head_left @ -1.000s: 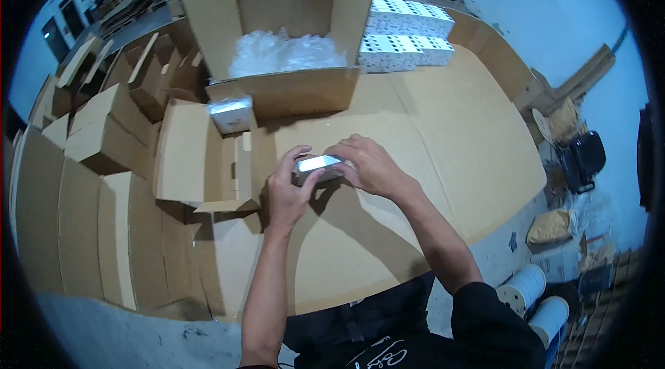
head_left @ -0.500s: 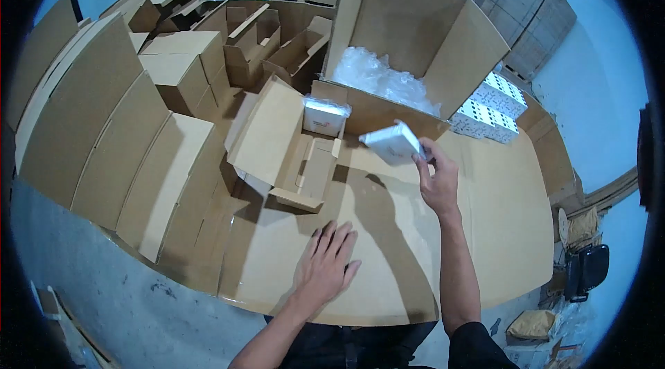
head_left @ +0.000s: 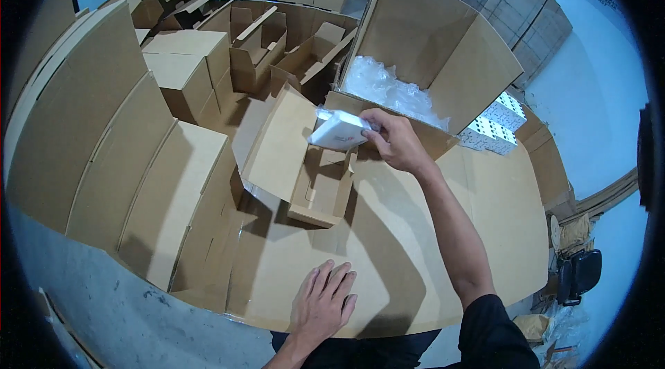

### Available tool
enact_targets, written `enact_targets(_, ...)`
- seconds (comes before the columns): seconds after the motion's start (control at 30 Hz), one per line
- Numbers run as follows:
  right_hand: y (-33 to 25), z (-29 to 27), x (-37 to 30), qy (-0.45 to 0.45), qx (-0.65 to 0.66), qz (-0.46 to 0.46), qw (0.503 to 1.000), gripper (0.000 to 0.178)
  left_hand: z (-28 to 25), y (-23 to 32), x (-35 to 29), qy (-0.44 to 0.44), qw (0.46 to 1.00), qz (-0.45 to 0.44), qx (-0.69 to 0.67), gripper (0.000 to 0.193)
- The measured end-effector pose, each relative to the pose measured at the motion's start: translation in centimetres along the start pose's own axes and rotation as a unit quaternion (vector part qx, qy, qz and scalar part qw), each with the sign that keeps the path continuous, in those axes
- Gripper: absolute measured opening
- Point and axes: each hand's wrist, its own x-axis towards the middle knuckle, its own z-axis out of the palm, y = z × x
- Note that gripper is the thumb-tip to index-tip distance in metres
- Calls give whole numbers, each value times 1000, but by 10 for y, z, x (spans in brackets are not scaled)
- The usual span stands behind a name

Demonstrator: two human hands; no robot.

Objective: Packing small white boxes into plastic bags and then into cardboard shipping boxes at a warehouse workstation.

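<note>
Pinched at its right end by my right hand (head_left: 395, 140) is a small white box in clear wrap (head_left: 339, 131). It is held over the far end of an open cardboard box (head_left: 320, 219), whose lid leans back to the left. Another white wrapped pack, mostly hidden behind the held one, shows its edge at that far end. The near part of the open box shows bare cardboard inside. My left hand (head_left: 327, 296) lies flat on the cardboard-covered table (head_left: 443, 265), fingers spread, holding nothing.
A large open carton (head_left: 478, 57) holding clear plastic wrap (head_left: 388, 85) stands at the back. White dotted boxes (head_left: 488, 135) sit to its right. Rows of cardboard boxes (head_left: 145, 203) fill the left side, with open ones (head_left: 256, 50) behind. A black chair (head_left: 580, 275) stands right of the table.
My right hand has carried the white box leftward, from beside the open box to over its far end. My left hand stays flat on the table.
</note>
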Motion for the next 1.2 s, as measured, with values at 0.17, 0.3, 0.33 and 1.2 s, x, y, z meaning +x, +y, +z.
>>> enact_targets(0.17, 10, 6, 26, -22, -131, -176, 975, 23, -2, -2, 3, 4, 1000, 11, -4, 43)
enact_targets(0.3, 7, 31, 32, -19, -205, -140, 968, 17, 2, -4, 1, 16, 1000, 7, -14, 42)
enact_targets(0.33, 8, 34, 31, -5, -219, -134, 966, 16, 2, -3, 1, 18, 1000, 5, -20, 42)
enact_targets(1.2, 55, 12, -64, 99, -22, -67, 993, 36, 5, 7, 16, -24, 999, 28, 13, 51)
